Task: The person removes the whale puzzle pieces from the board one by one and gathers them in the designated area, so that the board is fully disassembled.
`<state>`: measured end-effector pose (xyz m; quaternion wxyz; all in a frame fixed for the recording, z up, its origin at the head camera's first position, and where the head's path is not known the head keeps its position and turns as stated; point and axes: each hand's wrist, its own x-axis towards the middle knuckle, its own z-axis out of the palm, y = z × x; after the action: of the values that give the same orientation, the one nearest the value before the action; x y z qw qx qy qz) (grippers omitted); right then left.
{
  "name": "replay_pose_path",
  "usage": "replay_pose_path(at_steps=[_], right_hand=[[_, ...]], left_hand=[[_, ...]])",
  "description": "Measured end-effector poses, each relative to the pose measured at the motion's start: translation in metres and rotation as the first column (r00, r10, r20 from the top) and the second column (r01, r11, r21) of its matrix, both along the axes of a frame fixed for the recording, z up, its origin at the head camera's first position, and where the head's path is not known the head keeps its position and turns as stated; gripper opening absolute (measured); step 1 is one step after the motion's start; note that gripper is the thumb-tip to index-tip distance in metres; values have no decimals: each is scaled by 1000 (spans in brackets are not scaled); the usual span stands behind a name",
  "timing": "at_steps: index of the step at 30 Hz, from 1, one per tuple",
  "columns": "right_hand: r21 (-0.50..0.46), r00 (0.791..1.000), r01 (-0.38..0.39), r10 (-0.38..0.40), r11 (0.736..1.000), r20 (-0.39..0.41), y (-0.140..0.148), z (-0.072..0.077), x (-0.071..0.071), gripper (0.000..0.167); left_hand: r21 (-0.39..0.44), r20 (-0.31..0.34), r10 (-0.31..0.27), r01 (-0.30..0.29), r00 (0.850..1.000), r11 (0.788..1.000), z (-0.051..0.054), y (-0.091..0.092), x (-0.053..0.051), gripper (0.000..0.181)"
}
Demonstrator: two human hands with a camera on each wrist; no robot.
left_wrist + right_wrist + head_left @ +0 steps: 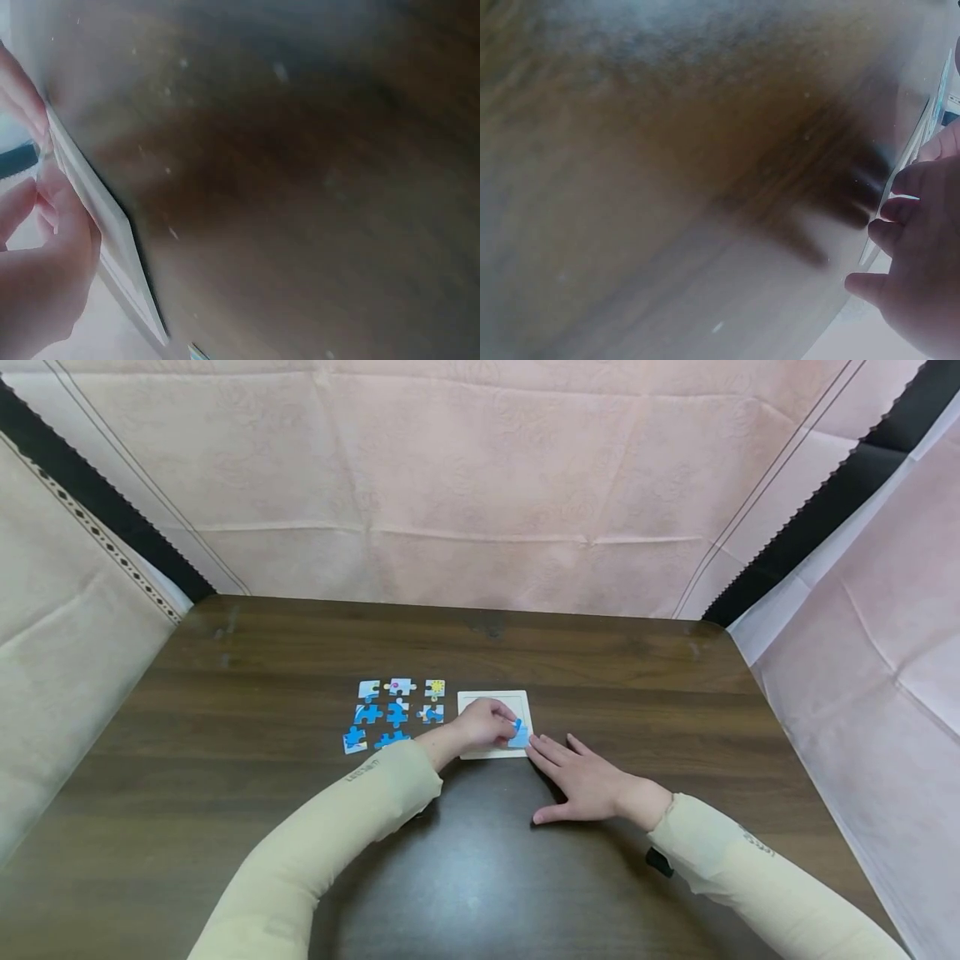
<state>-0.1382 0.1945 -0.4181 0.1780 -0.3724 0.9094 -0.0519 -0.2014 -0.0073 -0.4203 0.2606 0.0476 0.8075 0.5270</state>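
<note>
A white square puzzle tray [491,695] lies on the table. My left hand [487,725] reaches over it from the left, its thumb and finger pinching a blue puzzle piece [518,737] at the tray's lower right corner. Seen from the left wrist, the fingertips meet on a thin edge just above the tray rim [112,225]; most of the piece is hidden there. My right hand [581,777] is spread out flat, fingertips touching the tray's right edge near that corner. Its fingers also show beside the tray in the right wrist view.
Several loose jigsaw pieces, mostly blue, are laid out in rough rows left of the tray, among them a yellow-marked piece [435,688] and a corner piece [354,742]. Brown wooden table [480,877] surrounds them. Pale cloth [480,485] hangs behind and at both sides.
</note>
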Motion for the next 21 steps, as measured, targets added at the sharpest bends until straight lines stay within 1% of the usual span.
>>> replay_pose_path(at_steps=[5, 7, 10, 13, 21], right_hand=[[7, 1000, 3, -3, 1000, 1, -1, 1, 0, 93], [8, 1000, 4, -4, 1000, 0, -1, 2, 0, 93], [8, 1000, 2, -2, 1000, -4, -1, 1, 0, 93], [11, 1000, 2, -2, 1000, -5, -2, 2, 0, 93], [20, 1000, 17, -17, 1000, 21, -2, 2, 0, 93]], left_hand=[[93, 42, -9, 5, 999, 996, 3, -8, -3, 25], [116, 50, -9, 3, 999, 993, 4, -11, -3, 25], [109, 57, -3, -4, 998, 994, 7, -16, -4, 25], [84, 75, 11, -18, 997, 996, 8, -23, -6, 25], [65, 92, 60, -66, 994, 996, 14, -45, -10, 30]])
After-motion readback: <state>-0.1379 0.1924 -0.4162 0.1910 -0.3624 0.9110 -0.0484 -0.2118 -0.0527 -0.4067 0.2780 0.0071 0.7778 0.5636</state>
